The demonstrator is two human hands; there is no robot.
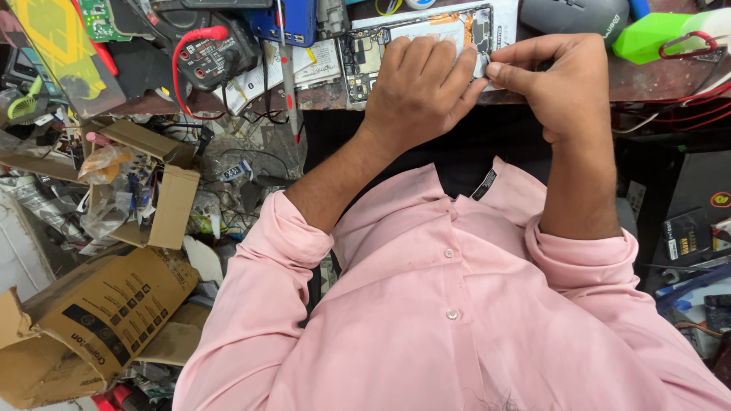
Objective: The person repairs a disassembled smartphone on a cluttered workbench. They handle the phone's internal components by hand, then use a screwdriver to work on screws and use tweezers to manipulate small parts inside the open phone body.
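Presently, head view only. One opened smartphone with its back cover off and green-and-copper circuit boards exposed [415, 34] lies flat on the worn brown workbench [647, 80], at its near edge, straight ahead of me. My left hand [419, 91] rests knuckles-up on the phone's lower half, fingers curled down over it; I judge this pins the body so it cannot slide. My right hand [560, 84] meets it at the phone's right edge, thumb and forefinger pinched together on something small and pale there; too small to tell what it is.

Count, as far as visible: two hands, both mine; one phone under work. One black digital multimeter with a red lead plugged in [213, 53] sits to the left on the bench, near but apart. One grey computer mouse [575, 15] lies just beyond the right hand. Two brown cardboard boxes [99, 320], torn open, lie below on the left amid clutter.
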